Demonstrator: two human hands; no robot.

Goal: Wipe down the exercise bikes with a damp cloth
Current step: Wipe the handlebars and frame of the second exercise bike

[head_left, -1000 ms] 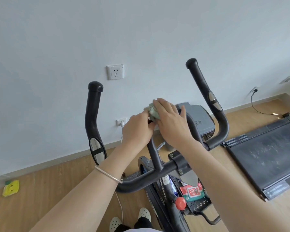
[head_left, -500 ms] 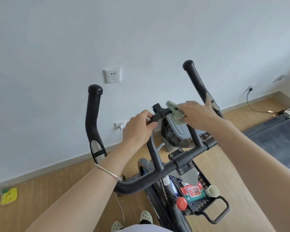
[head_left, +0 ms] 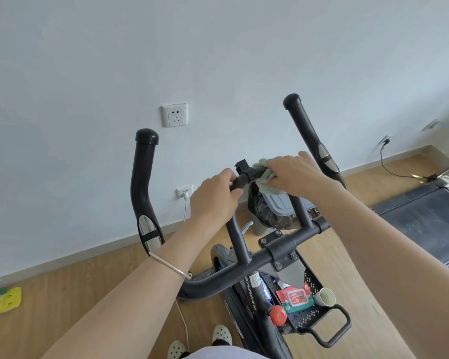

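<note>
A black exercise bike (head_left: pixel 278 248) stands in front of me with two upright handlebars (head_left: pixel 141 182). My left hand (head_left: pixel 213 198) grips the left end of the small inner loop bar (head_left: pixel 237 229) near its top bracket. My right hand (head_left: pixel 293 174) holds a pale green cloth (head_left: pixel 266 183) against the right side of that same bar's top. Part of the cloth hangs below my fingers.
A black mesh tray (head_left: pixel 311 314) on the frame holds a red wipe pack (head_left: pixel 296 297) and a small cup (head_left: pixel 326 297). A grey bin (head_left: pixel 280 207) with a black liner stands behind the bike. A treadmill (head_left: pixel 425 221) lies at right. A white cable (head_left: pixel 183 320) runs from the wall socket.
My right hand carried the cloth from the middle of the bar top toward its right side. The left hand kept its grip. The view shifted, and the tray and cup came into sight.
</note>
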